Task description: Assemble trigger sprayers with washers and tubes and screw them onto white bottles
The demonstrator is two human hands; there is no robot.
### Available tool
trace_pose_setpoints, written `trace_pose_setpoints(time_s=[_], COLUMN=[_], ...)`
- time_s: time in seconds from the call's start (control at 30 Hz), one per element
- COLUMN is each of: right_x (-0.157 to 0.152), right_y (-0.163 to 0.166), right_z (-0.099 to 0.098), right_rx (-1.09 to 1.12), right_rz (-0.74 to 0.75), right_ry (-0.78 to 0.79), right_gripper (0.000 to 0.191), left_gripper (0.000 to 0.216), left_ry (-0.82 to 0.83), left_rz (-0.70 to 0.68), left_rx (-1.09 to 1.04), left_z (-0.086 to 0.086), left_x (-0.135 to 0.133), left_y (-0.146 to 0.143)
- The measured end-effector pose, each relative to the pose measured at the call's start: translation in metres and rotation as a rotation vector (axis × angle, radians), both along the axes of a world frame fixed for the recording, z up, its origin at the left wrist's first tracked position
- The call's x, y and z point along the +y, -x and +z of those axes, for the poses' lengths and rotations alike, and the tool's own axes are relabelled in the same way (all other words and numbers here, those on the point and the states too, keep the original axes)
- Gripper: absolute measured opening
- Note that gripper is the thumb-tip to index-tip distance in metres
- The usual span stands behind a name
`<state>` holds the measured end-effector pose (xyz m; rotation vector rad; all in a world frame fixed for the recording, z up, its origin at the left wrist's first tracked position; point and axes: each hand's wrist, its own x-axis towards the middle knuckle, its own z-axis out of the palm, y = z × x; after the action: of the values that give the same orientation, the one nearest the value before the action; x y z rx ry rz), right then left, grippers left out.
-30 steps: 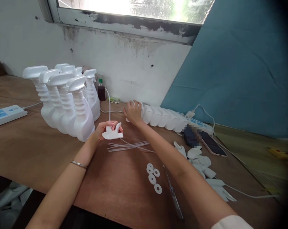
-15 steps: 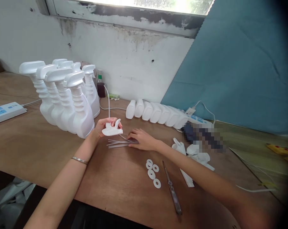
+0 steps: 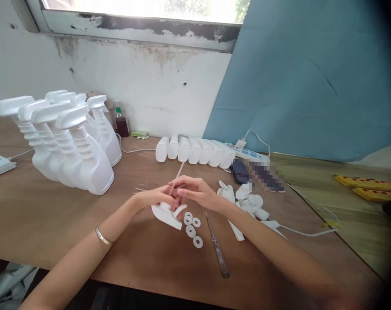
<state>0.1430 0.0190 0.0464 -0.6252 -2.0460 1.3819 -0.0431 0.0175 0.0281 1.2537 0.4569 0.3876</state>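
Observation:
My left hand (image 3: 156, 198) is closed around a white spray trigger head (image 3: 168, 214), held low over the brown table (image 3: 53, 219). My right hand (image 3: 195, 192) pinches a thin clear dip tube (image 3: 176, 175) that slants up and away from the trigger head. Both hands meet at the middle of the table. Just right of the trigger head lie several white ring washers (image 3: 192, 227). A few more clear tubes (image 3: 140, 188) lie on the table behind my left hand.
Several capped white spray bottles (image 3: 75, 146) stand at the left. A row of white bottles (image 3: 195, 150) lies on its side near the wall. Loose trigger heads (image 3: 247, 200), a screwdriver (image 3: 217, 250), a power strip (image 3: 247, 153) with cables, and a small dark bottle (image 3: 120, 122) are also around.
My right hand left the lying bottles, went down to the clear tubes, and now holds one up at the trigger head. My left hand has brought the trigger head lower and nearer me.

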Motion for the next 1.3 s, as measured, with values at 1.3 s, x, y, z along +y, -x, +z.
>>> trace_pose_setpoints(time_s=[1.3], right_x=[-0.053], right_y=[-0.066], right_z=[-0.016], right_rx=[0.063], right_rz=[-0.720], right_ry=[0.012], right_gripper=[0.021], left_gripper=[0.022], left_ry=[-0.322], left_rz=[0.273], left_rx=[0.401], left_z=[0.001], left_x=[-0.031], left_y=[-0.059])
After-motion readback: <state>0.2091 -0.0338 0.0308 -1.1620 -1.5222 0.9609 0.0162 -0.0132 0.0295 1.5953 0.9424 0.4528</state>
